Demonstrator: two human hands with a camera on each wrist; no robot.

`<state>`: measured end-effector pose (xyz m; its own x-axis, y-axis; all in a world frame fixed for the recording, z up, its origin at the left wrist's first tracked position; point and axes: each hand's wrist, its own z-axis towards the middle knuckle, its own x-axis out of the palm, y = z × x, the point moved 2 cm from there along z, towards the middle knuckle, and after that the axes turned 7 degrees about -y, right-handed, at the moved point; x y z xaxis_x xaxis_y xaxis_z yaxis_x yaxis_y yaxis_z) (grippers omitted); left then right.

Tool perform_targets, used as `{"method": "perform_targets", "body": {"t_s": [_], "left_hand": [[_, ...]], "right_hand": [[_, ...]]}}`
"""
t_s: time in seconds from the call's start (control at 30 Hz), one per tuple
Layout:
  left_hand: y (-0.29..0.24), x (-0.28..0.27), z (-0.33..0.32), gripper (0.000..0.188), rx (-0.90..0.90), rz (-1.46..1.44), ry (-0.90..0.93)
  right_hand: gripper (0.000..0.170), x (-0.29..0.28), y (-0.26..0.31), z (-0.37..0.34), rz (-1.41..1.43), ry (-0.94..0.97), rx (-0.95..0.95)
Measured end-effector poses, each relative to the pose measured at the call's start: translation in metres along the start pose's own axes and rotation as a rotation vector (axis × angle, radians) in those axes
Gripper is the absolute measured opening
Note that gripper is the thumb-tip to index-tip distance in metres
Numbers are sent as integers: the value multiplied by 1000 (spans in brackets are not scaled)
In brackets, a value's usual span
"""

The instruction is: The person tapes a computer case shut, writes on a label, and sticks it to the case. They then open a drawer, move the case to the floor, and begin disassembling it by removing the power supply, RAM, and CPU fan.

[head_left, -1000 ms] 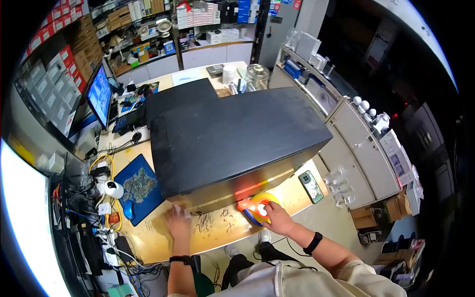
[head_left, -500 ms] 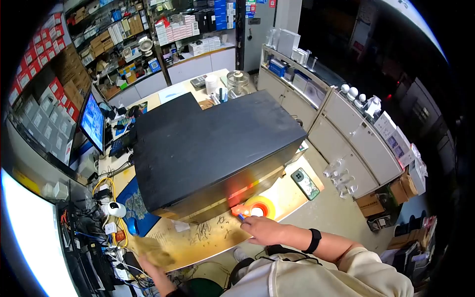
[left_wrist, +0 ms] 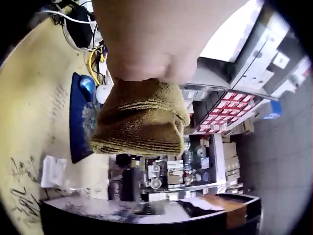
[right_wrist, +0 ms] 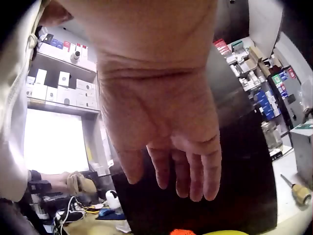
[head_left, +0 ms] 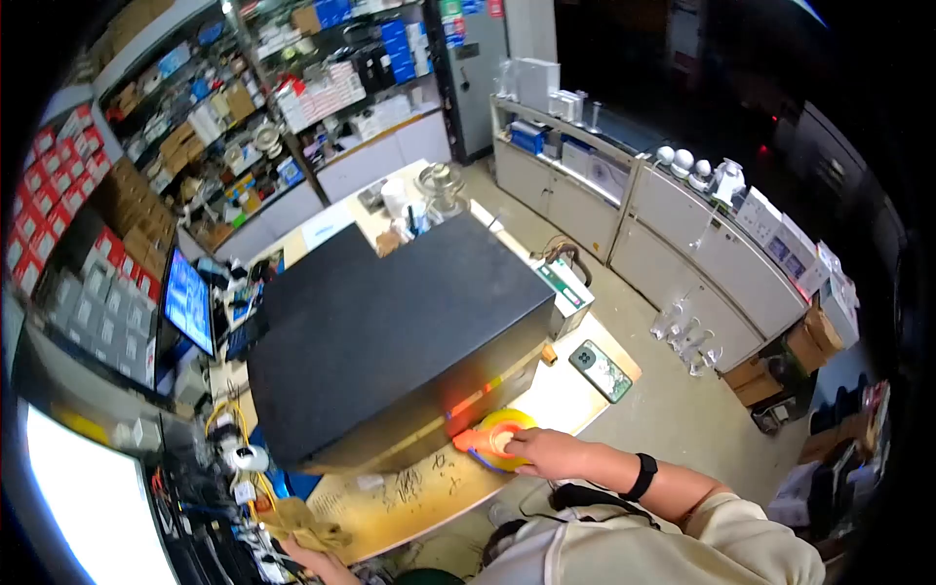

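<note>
In the head view, my left hand (head_left: 320,563) grips a folded brown cloth (head_left: 310,527) beside the table's near left edge. The cloth (left_wrist: 139,117) hangs below the left hand (left_wrist: 151,46) in the left wrist view. My right hand (head_left: 551,454) is at an orange tape dispenser (head_left: 470,441) with a yellow tape roll (head_left: 514,417), against the front of a large black box (head_left: 390,331). The right wrist view shows the right hand (right_wrist: 164,122) with fingers extended and apart, holding nothing; only the dispenser's orange edge (right_wrist: 182,232) shows below.
A phone (head_left: 600,370) lies on the table's right end, near a wooden-handled screwdriver (right_wrist: 300,194). A small crumpled translucent piece (left_wrist: 53,171) lies on the tabletop. Tangled cables and a blue mouse (left_wrist: 87,84) are at the left. A monitor (head_left: 187,300) stands behind them.
My left hand has left the small translucent piece on the table, moved to the near left and taken up the cloth. The right hand stays by the dispenser. The head view has turned.
</note>
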<state>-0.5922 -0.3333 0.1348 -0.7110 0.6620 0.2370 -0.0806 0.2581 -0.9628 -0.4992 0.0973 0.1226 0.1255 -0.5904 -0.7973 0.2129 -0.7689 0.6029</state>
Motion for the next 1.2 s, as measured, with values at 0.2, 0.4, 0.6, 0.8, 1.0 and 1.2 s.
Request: {"method": "perform_targets", "body": {"t_s": [0.2, 0.4, 0.6, 0.8, 1.0, 1.2], "left_hand": [[63, -19, 53, 63, 696, 1190, 174], [15, 34, -116, 33, 690, 822, -99], [74, 164, -327, 27, 745, 498, 246], [112, 297, -469, 11, 610, 610, 624], [123, 329, -510, 21, 773, 593, 775], [123, 308, -520, 9, 520, 728, 547]], "right_hand": [[33, -19, -34, -29, 102, -32, 105], [16, -83, -104, -54, 210, -61, 105], [18, -161, -231, -134, 285, -215, 135], [17, -241, -319, -193, 400, -270, 220], [19, -258, -361, -199, 441, -273, 190], [27, -260, -363, -178, 511, -143, 166]]}}
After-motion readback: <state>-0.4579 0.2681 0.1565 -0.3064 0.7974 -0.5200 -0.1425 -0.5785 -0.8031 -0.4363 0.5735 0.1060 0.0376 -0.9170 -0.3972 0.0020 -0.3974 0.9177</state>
